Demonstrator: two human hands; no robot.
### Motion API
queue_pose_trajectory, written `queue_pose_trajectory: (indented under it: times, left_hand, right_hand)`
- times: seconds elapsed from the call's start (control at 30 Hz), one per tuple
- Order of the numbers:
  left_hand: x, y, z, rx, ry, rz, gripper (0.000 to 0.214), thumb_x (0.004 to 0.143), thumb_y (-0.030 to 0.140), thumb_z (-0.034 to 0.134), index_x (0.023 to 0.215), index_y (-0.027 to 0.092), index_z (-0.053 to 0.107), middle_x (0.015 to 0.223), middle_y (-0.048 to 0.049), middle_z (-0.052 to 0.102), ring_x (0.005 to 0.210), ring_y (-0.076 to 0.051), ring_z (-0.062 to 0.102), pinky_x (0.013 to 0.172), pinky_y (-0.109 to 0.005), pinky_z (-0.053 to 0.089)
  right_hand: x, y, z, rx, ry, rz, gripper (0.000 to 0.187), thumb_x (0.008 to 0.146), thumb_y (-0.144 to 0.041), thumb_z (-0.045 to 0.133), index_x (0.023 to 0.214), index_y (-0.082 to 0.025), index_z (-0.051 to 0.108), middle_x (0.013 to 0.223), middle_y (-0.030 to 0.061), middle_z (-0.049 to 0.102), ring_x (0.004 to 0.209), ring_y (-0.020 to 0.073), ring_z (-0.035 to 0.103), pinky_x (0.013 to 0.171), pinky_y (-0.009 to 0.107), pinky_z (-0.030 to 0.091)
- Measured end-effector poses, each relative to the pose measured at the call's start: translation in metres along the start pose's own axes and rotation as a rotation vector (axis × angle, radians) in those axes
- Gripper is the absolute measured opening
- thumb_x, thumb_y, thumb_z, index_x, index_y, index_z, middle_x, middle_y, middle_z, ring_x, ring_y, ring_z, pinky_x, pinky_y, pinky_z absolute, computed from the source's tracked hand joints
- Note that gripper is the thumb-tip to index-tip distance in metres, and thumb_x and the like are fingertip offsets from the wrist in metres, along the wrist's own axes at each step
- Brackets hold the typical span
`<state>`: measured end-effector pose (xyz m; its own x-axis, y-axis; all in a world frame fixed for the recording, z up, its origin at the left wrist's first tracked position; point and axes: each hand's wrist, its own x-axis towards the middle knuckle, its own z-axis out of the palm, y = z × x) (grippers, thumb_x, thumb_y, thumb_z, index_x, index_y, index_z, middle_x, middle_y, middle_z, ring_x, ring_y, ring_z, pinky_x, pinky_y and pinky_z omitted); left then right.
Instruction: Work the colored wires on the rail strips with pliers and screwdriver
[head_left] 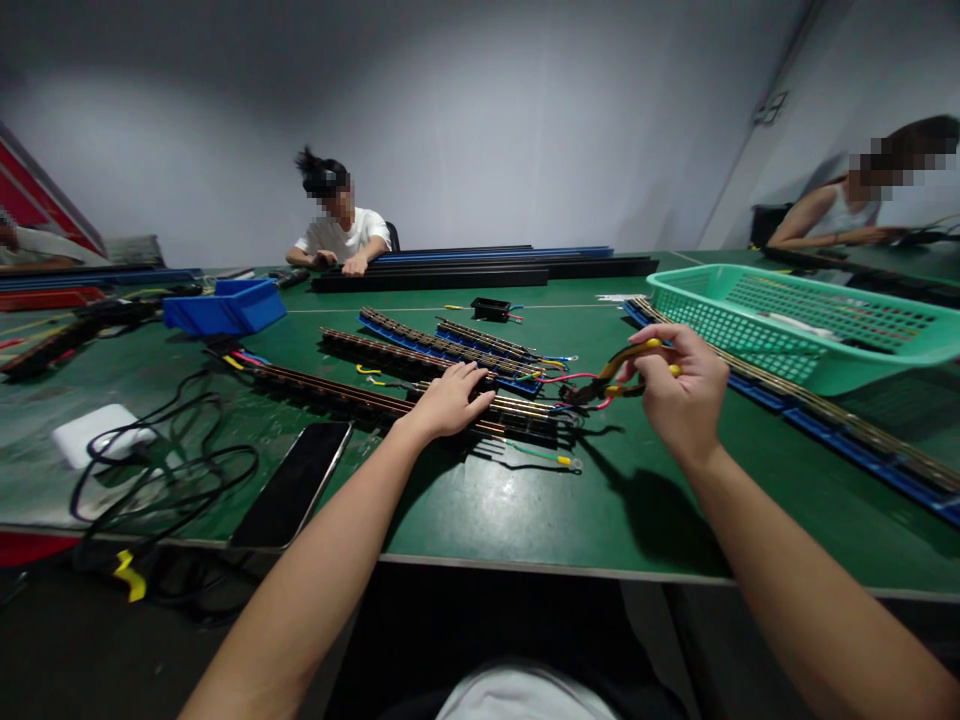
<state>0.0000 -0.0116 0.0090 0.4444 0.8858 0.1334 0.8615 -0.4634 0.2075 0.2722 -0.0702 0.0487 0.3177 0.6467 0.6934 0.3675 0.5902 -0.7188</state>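
My left hand point(452, 402) lies across a dark rail strip with brass-coloured bars point(521, 408), fingers stretched out and resting on it. In my right hand point(688, 395) are pliers with yellow-and-dark handles point(621, 358), handles spread apart. Their jaws are at the strip's right end, beside red and blue wires point(562, 408); whether they grip a wire I cannot tell. A green wire with a yellow-sleeved ring terminal point(571, 463) lies nearer to me. Behind my left hand are more strips, one with a blue base point(442, 343).
A green basket point(825, 365) and a long blue-based rail point(840, 430) are on the right. To the left are a phone point(296, 485), black cables point(187, 420), a white adapter point(101, 432) and a blue bin point(225, 308). A co-worker point(341, 230) sits opposite, behind black profiles point(450, 280).
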Motion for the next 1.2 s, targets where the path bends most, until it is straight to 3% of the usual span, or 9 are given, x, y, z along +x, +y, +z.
queue_pose_trajectory:
  times: [0.23,0.53,0.8,1.03,1.2]
  left_hand:
    - [-0.001,0.004,-0.003,0.004,-0.01,-0.017,0.056,0.1,0.052,0.039,0.146,0.021,0.045,0.159,-0.0112,0.037,0.149,-0.029,0.028,0.116,-0.052,0.032]
    - [-0.001,0.002,-0.002,0.003,-0.006,-0.021,0.056,0.1,0.052,0.039,0.146,0.022,0.046,0.158,-0.011,0.038,0.149,-0.029,0.028,0.116,-0.054,0.032]
    - [0.002,-0.002,0.003,0.009,0.014,0.007,0.056,0.099,0.053,0.038,0.145,0.023,0.047,0.158,-0.0096,0.039,0.148,-0.028,0.029,0.118,-0.05,0.03]
    - [0.001,-0.002,0.003,-0.005,0.022,0.005,0.058,0.099,0.054,0.038,0.145,0.021,0.046,0.158,-0.0115,0.039,0.149,-0.028,0.029,0.117,-0.051,0.031]
    - [0.0,0.001,0.001,0.003,0.01,-0.015,0.057,0.099,0.053,0.038,0.146,0.021,0.045,0.159,-0.0106,0.037,0.149,-0.028,0.028,0.117,-0.051,0.03]
  right_hand:
    - [0.006,-0.002,-0.005,0.07,0.08,-0.037,0.029,0.07,-0.01,0.054,0.095,-0.022,0.062,0.061,-0.0054,0.065,0.058,0.0158,0.067,0.055,0.026,0.049]
    - [-0.009,0.008,0.009,0.009,-0.022,-0.118,0.027,0.084,-0.02,0.057,0.11,-0.025,0.055,0.077,-0.0004,0.072,0.069,0.0187,0.07,0.059,0.029,0.053]
    - [-0.016,0.025,0.019,-0.187,-0.232,-0.222,0.026,0.087,-0.02,0.053,0.113,-0.021,0.052,0.079,0.001,0.072,0.065,0.0164,0.071,0.057,0.025,0.053]
    - [-0.021,0.021,0.022,-0.357,-0.651,-0.731,0.033,0.085,-0.009,0.046,0.112,-0.021,0.06,0.083,0.0039,0.073,0.067,0.0147,0.066,0.064,0.025,0.05]
    - [-0.028,0.016,0.028,-0.531,-0.847,-0.877,0.038,0.08,-0.005,0.051,0.111,-0.021,0.066,0.08,0.0028,0.072,0.069,0.0155,0.063,0.063,0.026,0.042]
